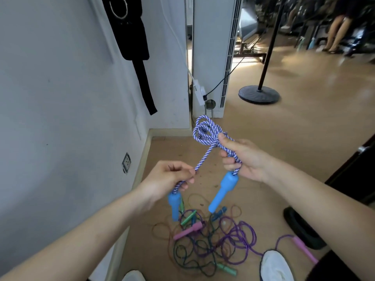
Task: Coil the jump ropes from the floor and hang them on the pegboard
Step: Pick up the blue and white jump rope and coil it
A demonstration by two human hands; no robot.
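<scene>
Right hand (241, 157): grip clamped, fingers and thumb curled round the gathered loops of a blue-and-white braided jump rope (207, 130). The loops stand up above the fist in a bunch. A first light-blue plastic handle (222, 191) hangs just below this hand, tilted.

Left hand (168, 177): grip closed in a pinch on the same rope, thumb against fingertips. A single strand runs taut from this pinch up to the bundle in the right hand. A second light-blue plastic handle (174, 205) hangs beneath the left hand, near upright.

The rope is held in the air between both hands, above the tan floor (284, 138), near a white wall (60, 98).

On the floor directly below lies a tangled pile of thin cord ropes (203, 246). These include a purple cord (243, 234), a pink handle (188, 231), a green handle (187, 218) and a dark blue handle (218, 213). Another green handle (227, 269) lies at the near edge of the pile. A further pink handle (304, 250) lies apart to the right, joined to purple cord.

The toe of a white shoe (276, 266) sits beside the pile.

A black strap (129, 33) hangs on the wall. A white upright unit (213, 57) stands in the corner, with a black round stand base (258, 95) near it.
</scene>
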